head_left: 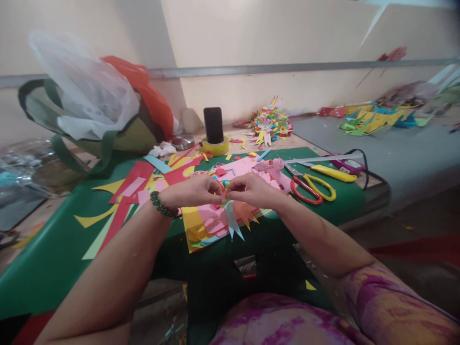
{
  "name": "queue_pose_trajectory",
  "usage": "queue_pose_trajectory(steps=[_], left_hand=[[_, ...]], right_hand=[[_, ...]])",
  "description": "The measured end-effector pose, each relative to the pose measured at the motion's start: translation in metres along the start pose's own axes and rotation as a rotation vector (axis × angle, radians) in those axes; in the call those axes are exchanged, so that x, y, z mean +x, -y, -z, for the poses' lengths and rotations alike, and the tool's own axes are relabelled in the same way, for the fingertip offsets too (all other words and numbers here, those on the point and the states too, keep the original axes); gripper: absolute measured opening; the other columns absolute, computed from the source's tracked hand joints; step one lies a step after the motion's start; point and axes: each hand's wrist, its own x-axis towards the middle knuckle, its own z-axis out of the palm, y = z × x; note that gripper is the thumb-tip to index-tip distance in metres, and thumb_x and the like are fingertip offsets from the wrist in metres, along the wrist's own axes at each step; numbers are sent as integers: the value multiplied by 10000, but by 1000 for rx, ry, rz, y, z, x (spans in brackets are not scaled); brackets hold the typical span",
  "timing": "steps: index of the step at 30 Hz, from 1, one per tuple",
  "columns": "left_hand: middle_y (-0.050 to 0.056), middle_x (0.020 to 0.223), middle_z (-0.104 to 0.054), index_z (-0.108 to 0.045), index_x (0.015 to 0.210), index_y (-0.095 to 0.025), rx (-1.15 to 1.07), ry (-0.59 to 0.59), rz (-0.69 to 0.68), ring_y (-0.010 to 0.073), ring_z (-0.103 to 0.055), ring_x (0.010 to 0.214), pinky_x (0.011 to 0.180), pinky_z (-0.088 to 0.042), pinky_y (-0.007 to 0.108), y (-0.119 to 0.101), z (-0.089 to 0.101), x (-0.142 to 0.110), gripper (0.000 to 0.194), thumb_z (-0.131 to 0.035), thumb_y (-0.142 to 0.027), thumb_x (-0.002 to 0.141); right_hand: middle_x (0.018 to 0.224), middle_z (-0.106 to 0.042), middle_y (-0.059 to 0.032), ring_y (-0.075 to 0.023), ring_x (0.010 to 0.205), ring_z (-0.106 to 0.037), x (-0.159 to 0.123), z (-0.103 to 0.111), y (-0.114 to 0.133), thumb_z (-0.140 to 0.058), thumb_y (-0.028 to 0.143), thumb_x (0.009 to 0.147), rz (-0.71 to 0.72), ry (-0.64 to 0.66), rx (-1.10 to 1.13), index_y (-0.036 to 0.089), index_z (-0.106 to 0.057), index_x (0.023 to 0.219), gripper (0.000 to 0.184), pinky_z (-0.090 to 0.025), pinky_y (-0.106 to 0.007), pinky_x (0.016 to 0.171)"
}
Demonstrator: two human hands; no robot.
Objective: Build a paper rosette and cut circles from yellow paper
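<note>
My left hand (196, 191) and my right hand (251, 189) meet in the middle, both pinched on a small paper craft piece (233, 213) with pointed orange, blue and yellow strips hanging below the fingers. A beaded bracelet (161, 205) circles my left wrist. The hands hover over a pile of pink, yellow and red paper scraps (204, 223) on a green sheet (64, 249). A pink glue gun (273, 168) lies just beyond my right hand.
Red and yellow scissors (312, 188), a yellow cutter (332, 172) and a metal ruler (323, 158) lie at the right. A phone (213, 124) stands in a yellow tape roll (215, 146). A finished paper flower (269, 123) sits behind. Plastic bags (89, 91) pile at left.
</note>
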Motion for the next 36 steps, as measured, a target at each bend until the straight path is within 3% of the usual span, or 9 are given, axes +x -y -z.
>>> queue_pose_trajectory(steps=[3, 5, 9, 13, 19, 25, 31, 36], left_hand=[[-26, 536, -425, -560, 545, -178, -2, -31, -12, 107, -357, 558, 522, -259, 247, -1, 1, -2, 286, -558, -418, 701], [-24, 529, -407, -540, 524, -185, -16, -30, 12, 109, -340, 545, 510, -249, 252, 0, 0, 0, 278, -554, -406, 691], [-26, 515, -396, -547, 516, -192, -30, 1, 69, 114, -318, 527, 496, -239, 263, 7, -4, 5, 252, -561, -386, 677], [-27, 516, -414, -572, 516, -192, -44, 8, 104, 113, -333, 524, 492, -248, 262, 9, -5, 8, 233, -578, -366, 671], [-33, 468, -381, -602, 465, -196, -39, 1, 143, 98, -278, 480, 462, -203, 271, 6, -6, 10, 276, -633, -372, 676], [-38, 425, -382, -552, 427, -191, 5, -41, 173, 99, -309, 459, 479, -218, 276, 6, -14, 16, 313, -634, -334, 692], [-27, 406, -426, -540, 419, -194, 116, -72, 195, 105, -349, 447, 480, -229, 274, 6, -19, 19, 307, -634, -317, 684], [-24, 386, -410, -528, 408, -193, 154, -148, 184, 109, -377, 440, 462, -218, 265, 10, -24, 21, 290, -609, -285, 671]], right_hand=[[532, -476, 61, -78, 527, -387, 2, -2, 1, -583, 197, 771, -73, -7, 8, 135, -614, 620, 167, -273, -233, 520], [561, -538, 47, -86, 549, -439, 2, -5, 1, -590, 178, 774, -92, -22, -75, 136, -633, 635, 152, -289, -233, 533], [703, -666, -1, -120, 657, -558, 1, -9, -3, -648, 224, 788, -94, -152, -279, 155, -679, 723, 100, -340, -238, 587], [681, -631, 12, -122, 632, -554, 1, -8, -11, -661, 261, 793, -102, -236, -287, 160, -658, 818, 104, -345, -237, 579], [696, -632, 19, -107, 584, -518, -2, -6, -17, -570, 157, 781, 95, -348, -235, 170, -613, 877, 106, -354, -230, 580], [801, -689, -16, -141, 721, -598, -8, -6, -16, -526, 43, 684, 291, -217, -329, 180, -597, 819, 205, -409, -238, 671], [827, -634, -40, -163, 753, -581, -9, -8, -15, -523, 34, 682, 265, -76, -500, 181, -638, 860, 258, -398, -237, 650], [844, -606, -34, -159, 740, -546, -8, -11, -14, -527, 42, 704, 232, -38, -595, 193, -644, 883, 262, -371, -234, 632]])
